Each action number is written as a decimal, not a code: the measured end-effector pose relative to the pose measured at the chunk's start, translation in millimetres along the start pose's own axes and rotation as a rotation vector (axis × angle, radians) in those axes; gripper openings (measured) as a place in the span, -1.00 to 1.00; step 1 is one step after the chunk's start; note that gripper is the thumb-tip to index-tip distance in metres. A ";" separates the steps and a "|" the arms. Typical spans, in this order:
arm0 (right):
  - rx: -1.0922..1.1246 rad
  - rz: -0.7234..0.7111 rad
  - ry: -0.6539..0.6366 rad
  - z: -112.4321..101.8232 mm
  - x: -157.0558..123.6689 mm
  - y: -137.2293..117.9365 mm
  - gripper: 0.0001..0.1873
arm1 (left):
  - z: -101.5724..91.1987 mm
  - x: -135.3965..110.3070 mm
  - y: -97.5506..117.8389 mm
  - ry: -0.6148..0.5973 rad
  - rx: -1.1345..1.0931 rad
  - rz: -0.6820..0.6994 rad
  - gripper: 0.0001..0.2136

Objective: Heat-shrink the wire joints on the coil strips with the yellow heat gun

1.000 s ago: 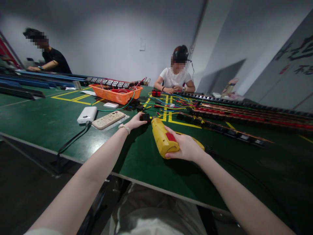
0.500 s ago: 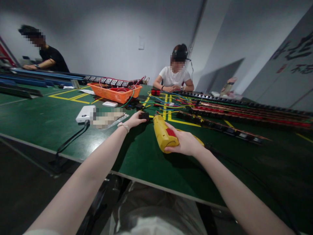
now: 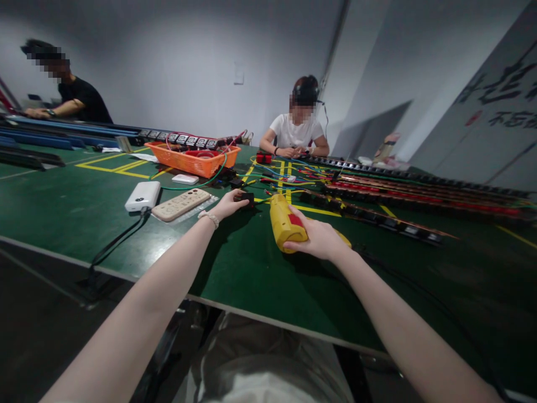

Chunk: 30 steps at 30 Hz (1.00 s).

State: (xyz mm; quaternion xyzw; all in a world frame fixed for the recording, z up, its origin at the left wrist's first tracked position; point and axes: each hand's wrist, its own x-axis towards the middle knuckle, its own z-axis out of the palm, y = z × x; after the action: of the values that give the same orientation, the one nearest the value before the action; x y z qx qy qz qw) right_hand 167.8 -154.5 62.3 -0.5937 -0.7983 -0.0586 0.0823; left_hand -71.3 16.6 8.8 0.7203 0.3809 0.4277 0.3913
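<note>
My right hand (image 3: 319, 239) is closed around the rear of a yellow power screwdriver (image 3: 283, 221) with a red switch, its nose pointing away from me over the green table (image 3: 251, 268). My left hand (image 3: 229, 205) reaches forward and pinches a small black part (image 3: 245, 197) that rests on the table just left of the tool's tip. A pale bracelet sits on my left wrist.
A beige remote control (image 3: 180, 204), a white power bank (image 3: 142, 196) with a black cable and an orange basket (image 3: 191, 159) lie to the left. Coloured wires (image 3: 285, 179) and long power strips (image 3: 377, 218) lie ahead and right. Two people sit at the far side.
The view has shifted slightly; both hands and the screwdriver sit a little further forward on the table. My grips are unchanged.
</note>
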 end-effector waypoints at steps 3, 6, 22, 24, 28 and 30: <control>0.016 -0.001 0.007 -0.6 -2.0 -1.1 -0.01 | 0.0 1.2 -1.9 0.039 -0.001 -0.001 -0.63; 0.025 0.000 0.012 -1.5 -5.0 -4.3 -0.01 | 0.2 0.7 -1.3 0.062 0.038 0.015 -0.63; 0.143 -0.149 -0.016 -4.6 -14.6 -33.5 0.08 | -1.4 3.4 -4.9 0.060 0.155 0.185 -0.64; 0.138 -0.142 -0.016 -4.0 -13.5 -33.3 0.08 | -1.8 2.6 -3.4 0.050 0.156 0.183 -0.64; 0.117 -0.096 -0.015 -0.6 -6.9 -28.0 0.07 | -1.4 -0.1 1.2 0.045 0.152 0.174 -0.61; 0.108 -0.065 -0.013 0.3 -3.4 -24.5 0.06 | -0.9 -1.4 3.2 0.028 0.148 0.166 -0.60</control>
State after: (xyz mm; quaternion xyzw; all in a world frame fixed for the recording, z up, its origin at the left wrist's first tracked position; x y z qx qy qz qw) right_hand 145.2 -164.8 61.4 -0.5627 -0.8196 -0.0145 0.1071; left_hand -71.9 14.2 11.5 0.7702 0.3559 0.4394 0.2950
